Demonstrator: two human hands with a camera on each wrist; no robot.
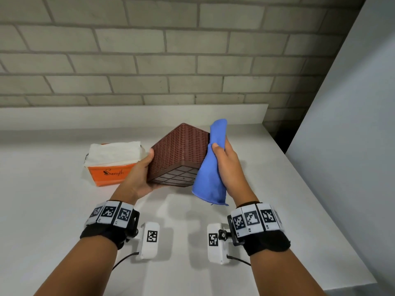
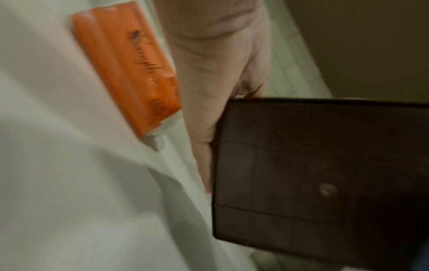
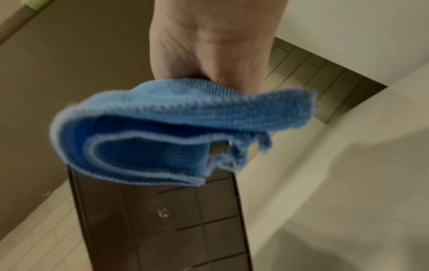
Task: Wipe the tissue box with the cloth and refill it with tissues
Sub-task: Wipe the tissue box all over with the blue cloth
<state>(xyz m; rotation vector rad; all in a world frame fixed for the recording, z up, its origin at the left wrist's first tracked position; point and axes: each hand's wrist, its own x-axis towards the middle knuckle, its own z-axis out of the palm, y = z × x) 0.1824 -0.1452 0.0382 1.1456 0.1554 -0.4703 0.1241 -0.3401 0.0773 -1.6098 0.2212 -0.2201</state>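
A brown woven tissue box (image 1: 177,154) is held tilted above the white counter (image 1: 53,210), its gridded underside (image 2: 320,174) turned toward me. My left hand (image 1: 141,174) grips its left side, thumb on the woven wall. My right hand (image 1: 226,165) holds a folded blue cloth (image 1: 213,167) against the box's right side; the cloth (image 3: 167,133) hangs over the box's edge (image 3: 162,220). An orange pack of white tissues (image 1: 111,161) lies on the counter left of the box, also visible as the orange pack (image 2: 125,64) beside my left hand (image 2: 220,64).
A brick wall (image 1: 149,50) rises behind the counter's raised back ledge (image 1: 128,116). A pale panel (image 1: 352,124) stands at the right, past the counter's right edge (image 1: 320,210). Bare counter lies in front of me.
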